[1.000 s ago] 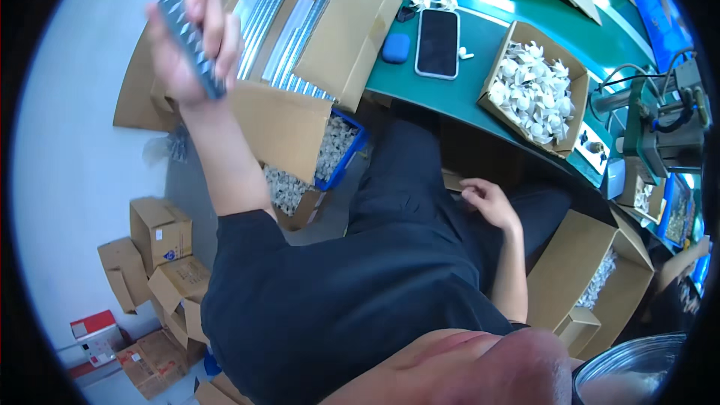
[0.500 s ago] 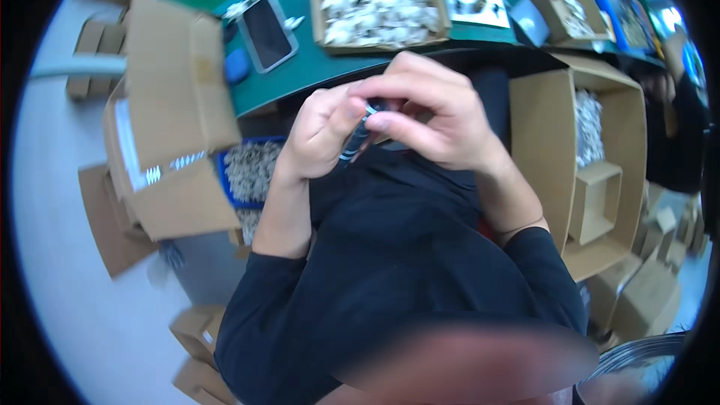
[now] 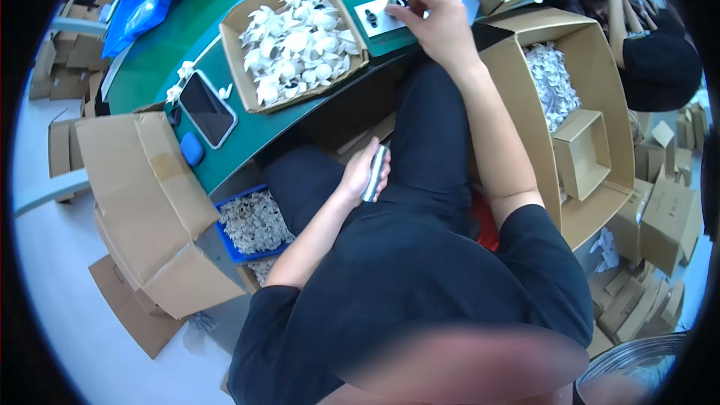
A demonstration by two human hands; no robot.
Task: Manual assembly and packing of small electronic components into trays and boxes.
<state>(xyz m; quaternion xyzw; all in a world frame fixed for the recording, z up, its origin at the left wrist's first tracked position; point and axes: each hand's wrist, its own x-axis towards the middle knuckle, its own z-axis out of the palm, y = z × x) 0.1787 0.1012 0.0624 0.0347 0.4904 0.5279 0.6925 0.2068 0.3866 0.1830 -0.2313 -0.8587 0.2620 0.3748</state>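
Head view. Left hand (image 3: 366, 172) closed around a silvery metal strip (image 3: 376, 174), just above the lap, near the person's body. Right hand (image 3: 444, 26) up and ahead of the left, at a white plate (image 3: 384, 22); thumb and forefinger nearly together at a dark fitting (image 3: 400, 3). From where I stand, cannot tell whether they grip it. Left of the right hand: carton tray (image 3: 234, 52) heaped with white parts (image 3: 296, 49). Progress, judged: mid-handling, strip not yet set down; finished count not discernible.
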